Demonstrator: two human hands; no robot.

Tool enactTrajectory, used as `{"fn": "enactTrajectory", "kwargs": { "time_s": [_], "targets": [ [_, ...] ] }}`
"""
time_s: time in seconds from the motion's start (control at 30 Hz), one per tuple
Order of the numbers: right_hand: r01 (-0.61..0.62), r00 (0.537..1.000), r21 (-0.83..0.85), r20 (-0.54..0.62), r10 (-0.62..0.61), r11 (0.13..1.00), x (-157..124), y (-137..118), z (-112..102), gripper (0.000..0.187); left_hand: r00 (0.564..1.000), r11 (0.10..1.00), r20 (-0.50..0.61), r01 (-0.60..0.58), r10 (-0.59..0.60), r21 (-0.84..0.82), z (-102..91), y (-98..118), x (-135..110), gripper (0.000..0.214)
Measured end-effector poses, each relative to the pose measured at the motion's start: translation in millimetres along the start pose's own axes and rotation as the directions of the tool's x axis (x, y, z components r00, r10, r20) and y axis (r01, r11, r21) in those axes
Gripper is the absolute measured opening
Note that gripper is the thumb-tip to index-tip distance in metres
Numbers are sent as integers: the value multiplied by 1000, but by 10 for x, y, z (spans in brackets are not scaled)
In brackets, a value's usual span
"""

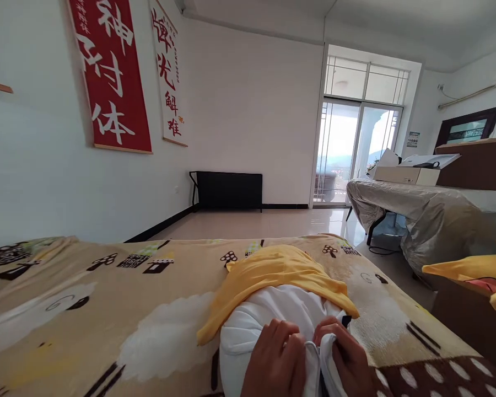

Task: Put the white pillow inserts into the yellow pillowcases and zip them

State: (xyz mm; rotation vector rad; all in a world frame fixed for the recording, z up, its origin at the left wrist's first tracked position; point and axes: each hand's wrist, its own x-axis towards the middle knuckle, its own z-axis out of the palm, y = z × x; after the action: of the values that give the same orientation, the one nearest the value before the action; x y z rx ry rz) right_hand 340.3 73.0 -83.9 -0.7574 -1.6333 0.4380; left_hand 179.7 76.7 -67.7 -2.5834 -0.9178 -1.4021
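A plump white cushion (248, 331) lies at the near edge of the blanket-covered surface, its far end under a yellow fabric cover (281, 264). My left hand (276, 358) is closed on the cushion's white cloth, left of a slit-like opening. On the slit's other side, my right hand (343, 350) pinches the white cloth edge (329, 366), which folds back in a curved flap. The two hands are close together, with the edges parted between them. A small dark piece (346, 321) shows beside my right fingers; what it is I cannot tell. Fingertips are partly hidden.
A beige blanket (149, 286) printed with sheep and mushrooms spreads beneath. More yellow fabric (467, 270) lies at right on a brown box (458, 325). Beyond it stands a plastic-covered table (421, 207) with boxes. A black folded panel (229, 190) leans against the far wall.
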Motion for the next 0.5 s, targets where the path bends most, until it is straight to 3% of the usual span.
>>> {"fn": "enactTrajectory", "kwargs": {
  "time_s": [0.07,0.17,0.3,0.4,0.47,0.5],
  "targets": [
    [38,999,-6,22,-37,999,8,-18,4,30,995,992,23,102,-100,-68,-36,55,-47,17],
    [109,993,-60,58,-105,992,16,-89,36,28,953,935,-1,296,-302,-195,-23,117,-103,28],
    [202,976,-77,98,-194,976,10,-99,95,29,965,950,67,260,-252,-175,78,128,-120,41],
    [138,990,-119,9,-138,983,-20,-32,105,17,953,943,30,304,-303,-132,161,105,-155,32],
    [88,983,-205,-140,-118,975,-71,-46,59,11,907,907,-85,399,-412,-136,174,75,-168,30],
    [100,977,-272,-156,-146,957,-112,-90,20,16,871,876,-124,457,-476,-154,155,52,-158,33]
  ]
}}
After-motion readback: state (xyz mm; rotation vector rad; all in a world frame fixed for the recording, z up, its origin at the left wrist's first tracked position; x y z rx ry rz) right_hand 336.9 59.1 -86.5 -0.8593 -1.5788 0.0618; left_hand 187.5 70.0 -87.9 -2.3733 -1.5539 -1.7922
